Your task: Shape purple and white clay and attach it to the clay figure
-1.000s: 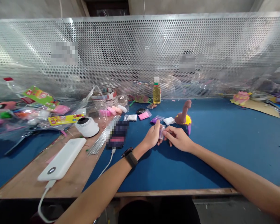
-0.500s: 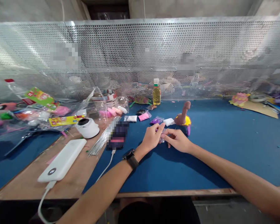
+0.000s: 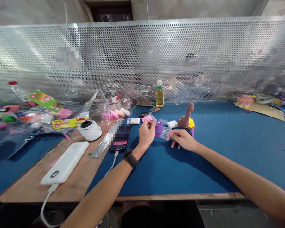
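Note:
In front of me my right hand (image 3: 183,139) pinches the edge of a clear plastic bag with purple clay (image 3: 160,131) in it. My left hand (image 3: 147,133), a dark watch on its wrist, is closed with thumb and fingers together beside the bag's left end; what it holds, if anything, is hidden. Just beyond my right hand stands a clay figure (image 3: 186,119) with a brown long neck and a yellow and purple body. Small packets lie behind my hands: a white one (image 3: 172,123), a pink one (image 3: 147,118) and another white one (image 3: 134,121).
To the left lie a phone (image 3: 120,137) on a cable, a bundle of metal wires (image 3: 106,139), a white power bank (image 3: 65,163) and a white roll (image 3: 90,130). A bottle of yellow liquid (image 3: 160,94) stands by the perforated metal screen (image 3: 133,53). Plastic packaging crowds the far left.
My hands have moved apart, the left one to the left. The bag, mostly hidden between them before, now shows stretched out from my right hand's fingertips.

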A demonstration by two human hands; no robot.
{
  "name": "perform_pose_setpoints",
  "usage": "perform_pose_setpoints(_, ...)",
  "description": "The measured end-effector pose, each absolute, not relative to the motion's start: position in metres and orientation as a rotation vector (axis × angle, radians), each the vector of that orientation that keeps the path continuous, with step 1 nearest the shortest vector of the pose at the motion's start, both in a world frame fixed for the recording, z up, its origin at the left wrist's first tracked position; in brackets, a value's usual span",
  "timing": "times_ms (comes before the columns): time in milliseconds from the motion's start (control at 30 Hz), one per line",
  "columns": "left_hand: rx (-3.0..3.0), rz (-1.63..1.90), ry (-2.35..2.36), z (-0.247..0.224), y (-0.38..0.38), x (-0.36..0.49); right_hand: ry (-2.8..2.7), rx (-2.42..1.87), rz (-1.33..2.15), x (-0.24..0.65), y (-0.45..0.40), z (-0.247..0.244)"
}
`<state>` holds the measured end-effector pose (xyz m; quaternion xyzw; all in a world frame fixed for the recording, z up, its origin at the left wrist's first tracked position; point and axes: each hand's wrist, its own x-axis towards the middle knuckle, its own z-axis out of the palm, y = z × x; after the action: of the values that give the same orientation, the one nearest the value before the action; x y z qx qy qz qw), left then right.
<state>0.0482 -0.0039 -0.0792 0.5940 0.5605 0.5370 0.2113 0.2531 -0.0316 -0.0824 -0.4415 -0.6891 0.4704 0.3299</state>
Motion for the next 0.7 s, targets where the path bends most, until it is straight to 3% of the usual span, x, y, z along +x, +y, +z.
perform_pose_setpoints(200, 1.787, 1.586, 1.510, -0.081, -0.008, 0.053, -1.765, -1.122, 1.310, 0.255, -0.031, -0.077)
perform_pose_setpoints(367, 1.985, 1.278, 1.231, -0.072, -0.028, 0.064, -1.749, -1.136, 1.285, 0.253, -0.034, -0.078)
perform_pose_setpoints(700, 2.076, 1.124, 1.076, -0.063, -0.046, 0.070, -2.047, -1.141, 0.807, 0.254, -0.045, -0.068)
